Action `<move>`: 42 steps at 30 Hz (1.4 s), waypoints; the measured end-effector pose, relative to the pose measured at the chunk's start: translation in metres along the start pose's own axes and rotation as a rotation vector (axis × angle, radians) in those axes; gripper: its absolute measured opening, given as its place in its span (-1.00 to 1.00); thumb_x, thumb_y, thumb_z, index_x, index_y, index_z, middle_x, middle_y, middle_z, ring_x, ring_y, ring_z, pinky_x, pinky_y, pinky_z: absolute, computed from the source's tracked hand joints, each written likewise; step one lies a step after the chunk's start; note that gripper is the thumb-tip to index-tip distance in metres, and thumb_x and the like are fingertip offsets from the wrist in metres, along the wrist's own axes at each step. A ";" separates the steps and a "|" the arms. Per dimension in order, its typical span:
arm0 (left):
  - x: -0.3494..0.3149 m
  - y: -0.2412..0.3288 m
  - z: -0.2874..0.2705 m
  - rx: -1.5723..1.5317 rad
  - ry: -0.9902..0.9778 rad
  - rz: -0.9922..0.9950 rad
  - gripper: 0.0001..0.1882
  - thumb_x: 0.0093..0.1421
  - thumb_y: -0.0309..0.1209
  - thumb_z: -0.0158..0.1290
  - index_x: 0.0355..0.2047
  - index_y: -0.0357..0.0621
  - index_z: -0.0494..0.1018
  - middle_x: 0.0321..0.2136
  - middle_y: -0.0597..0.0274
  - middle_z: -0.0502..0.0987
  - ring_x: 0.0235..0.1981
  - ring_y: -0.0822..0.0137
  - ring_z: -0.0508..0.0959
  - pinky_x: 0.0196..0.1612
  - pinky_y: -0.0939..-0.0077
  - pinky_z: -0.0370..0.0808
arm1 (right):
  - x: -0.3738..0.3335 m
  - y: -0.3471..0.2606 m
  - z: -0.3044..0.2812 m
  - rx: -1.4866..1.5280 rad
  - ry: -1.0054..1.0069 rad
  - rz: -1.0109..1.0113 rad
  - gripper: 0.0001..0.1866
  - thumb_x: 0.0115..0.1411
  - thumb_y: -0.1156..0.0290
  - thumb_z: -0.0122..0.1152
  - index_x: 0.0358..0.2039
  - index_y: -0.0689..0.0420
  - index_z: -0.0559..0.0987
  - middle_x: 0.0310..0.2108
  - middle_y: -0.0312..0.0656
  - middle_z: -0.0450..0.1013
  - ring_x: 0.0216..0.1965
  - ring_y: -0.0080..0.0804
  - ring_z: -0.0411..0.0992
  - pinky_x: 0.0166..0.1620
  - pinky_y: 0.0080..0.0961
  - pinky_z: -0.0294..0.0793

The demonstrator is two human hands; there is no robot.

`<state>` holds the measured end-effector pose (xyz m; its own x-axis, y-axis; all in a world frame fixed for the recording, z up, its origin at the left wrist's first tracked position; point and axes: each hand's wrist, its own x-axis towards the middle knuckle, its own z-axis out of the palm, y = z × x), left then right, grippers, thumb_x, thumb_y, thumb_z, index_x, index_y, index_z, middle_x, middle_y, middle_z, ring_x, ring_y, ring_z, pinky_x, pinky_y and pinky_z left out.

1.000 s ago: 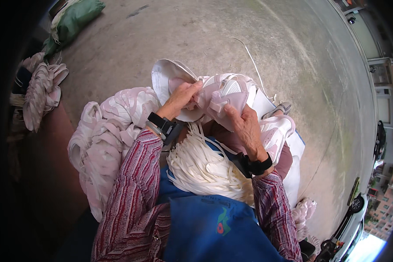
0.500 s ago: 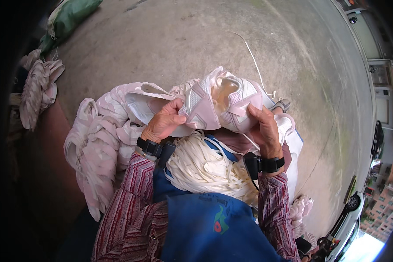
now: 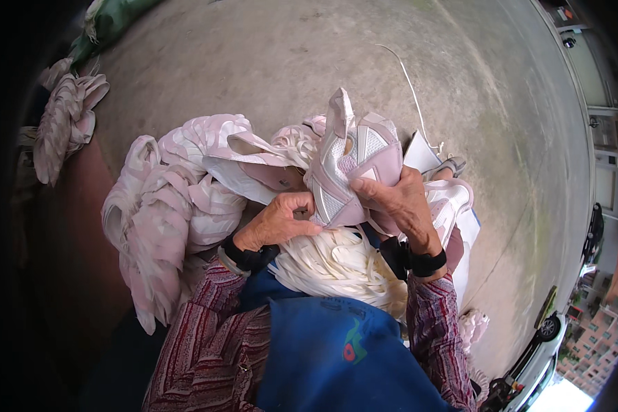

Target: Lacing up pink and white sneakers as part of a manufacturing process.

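Note:
Between my hands is a pink and white shoe upper (image 3: 353,168), folded so its sides lie close together. My left hand (image 3: 278,221) pinches its lower left edge with thumb and forefinger. My right hand (image 3: 404,206) grips its right side, the thumb lying across the front and the fingers hidden behind. Below it, on my lap, a heap of flat cream laces (image 3: 340,268) rests on my blue apron (image 3: 329,350). Another upper (image 3: 254,165) lies open at the left, next to a stacked pile of uppers (image 3: 161,213).
More uppers (image 3: 453,199) lie beside my right wrist. One loose white lace (image 3: 413,96) trails over the concrete floor (image 3: 254,62). At the far left are a bundle of uppers (image 3: 69,123) and a green sack (image 3: 110,27). A white car (image 3: 542,357) stands at the lower right.
The upper has turned and folded: its wide opening has narrowed and its sides have come together. My left hand has moved right, closer to my right hand.

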<state>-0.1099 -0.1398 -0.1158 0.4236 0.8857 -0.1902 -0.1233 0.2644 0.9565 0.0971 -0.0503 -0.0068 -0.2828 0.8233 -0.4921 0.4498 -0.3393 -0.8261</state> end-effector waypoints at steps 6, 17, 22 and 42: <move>-0.009 0.006 -0.004 0.224 0.026 -0.013 -0.72 0.00 -0.44 0.23 -0.26 -0.24 0.50 -0.36 0.30 0.52 -0.26 0.48 0.48 -0.11 0.55 0.40 | -0.010 -0.001 0.007 -0.012 -0.119 -0.038 -0.65 0.02 0.25 0.39 -0.29 0.26 0.60 -0.44 -0.29 0.53 -0.43 -0.60 0.44 -0.35 -0.59 0.45; 0.005 -0.035 -0.118 -0.499 0.337 -0.265 -0.40 0.24 0.09 -0.08 0.04 -0.17 0.39 -0.11 0.13 0.53 -0.09 0.28 0.52 -0.01 0.32 0.44 | -0.031 0.021 0.044 -0.599 -0.266 -0.822 -0.71 -0.03 0.40 0.31 -0.29 0.21 0.51 -0.34 -0.17 0.45 -0.30 -0.17 0.45 -0.19 -0.37 0.46; 0.098 0.041 -0.117 -0.564 -0.030 -0.315 -0.40 0.26 0.09 -0.10 0.02 -0.21 0.41 -0.13 0.17 0.54 -0.16 0.36 0.54 -0.03 0.52 0.45 | -0.031 0.026 0.075 -0.922 -0.351 -0.926 -0.73 -0.04 0.41 0.10 -0.27 0.17 0.47 -0.36 -0.21 0.38 -0.28 -0.31 0.40 -0.21 -0.42 0.42; 0.057 0.044 -0.060 1.095 0.446 0.436 -0.67 0.01 -0.51 0.21 -0.19 -0.20 0.44 -0.29 0.09 0.52 -0.21 0.08 0.52 -0.11 0.29 0.41 | -0.015 0.058 0.059 -0.616 0.083 -0.845 -0.72 -0.02 0.43 0.16 -0.26 0.24 0.48 -0.34 -0.08 0.40 -0.28 -0.14 0.40 -0.19 -0.29 0.40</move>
<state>-0.1453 -0.0547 -0.0975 0.1691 0.9275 0.3334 0.7213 -0.3469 0.5995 0.0772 -0.1096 -0.0638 -0.6571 0.7211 0.2195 0.4935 0.6317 -0.5979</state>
